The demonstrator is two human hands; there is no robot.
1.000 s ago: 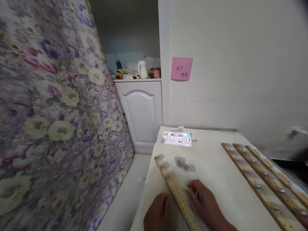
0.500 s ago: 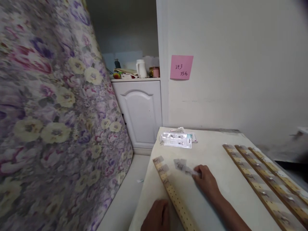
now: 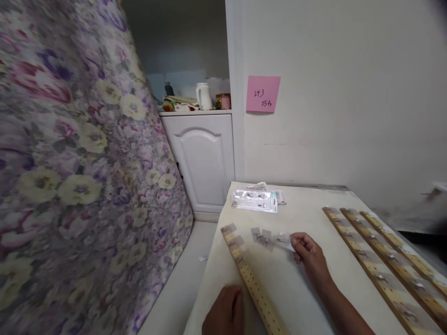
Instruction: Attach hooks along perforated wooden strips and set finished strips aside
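Observation:
My right hand (image 3: 308, 250) pinches the edge of a small clear plastic hook piece (image 3: 283, 240) just above the table. To its left, a few more clear hook pieces (image 3: 261, 236) with metal parts lie on the cloth. A pale wooden strip with rows of holes (image 3: 254, 287) runs down the near middle, with clear hook pieces (image 3: 233, 239) set along its far end. Beside the strip's near left side, my left hand (image 3: 225, 311) rests with its fingers curled in; whether anything is inside them is hidden.
Blister packs (image 3: 254, 200) lie at the table's far left. Three wooden strips (image 3: 363, 253) carrying hook pieces lie side by side on the right. A floral curtain (image 3: 87, 163) hangs left, a white cabinet (image 3: 202, 163) behind, and a pink note (image 3: 263, 94) on the wall.
My right hand has moved slightly right, drawing one clear hook piece away from the others on the table. My left hand stays about where it was.

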